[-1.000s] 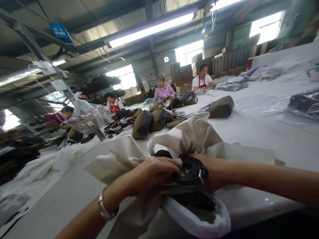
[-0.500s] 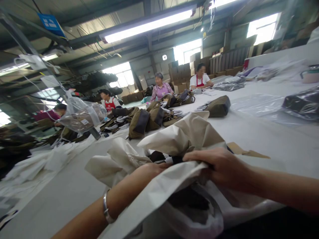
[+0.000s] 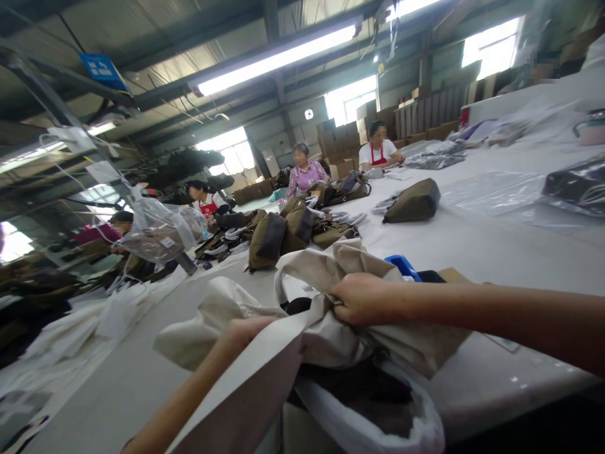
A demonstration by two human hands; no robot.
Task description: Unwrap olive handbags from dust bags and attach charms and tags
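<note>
In front of me is a dark bag [image 3: 352, 384] with a white-wrapped handle [image 3: 432, 429], partly covered by crumpled off-white paper [image 3: 265, 384]. My right hand [image 3: 362, 299] is closed on a bunched fold of that paper above the bag. On the other side, my left hand [image 3: 248, 329] reaches in among the sheets; its fingers are hidden behind the paper. A dark round part [image 3: 299, 306] shows between the folds, too little of it to name.
Several olive-brown bags [image 3: 267, 243] lie piled across the white table, and a single olive bag [image 3: 413, 202] sits farther right. A blue object [image 3: 404, 268] is just beyond my right wrist. White sheets [image 3: 101, 315] are heaped at left. Several people work beyond the table.
My right hand has moved left and now clutches the paper in a bunch. My left hand has drawn back toward the left, deeper behind the paper. A blue object has come into sight.
</note>
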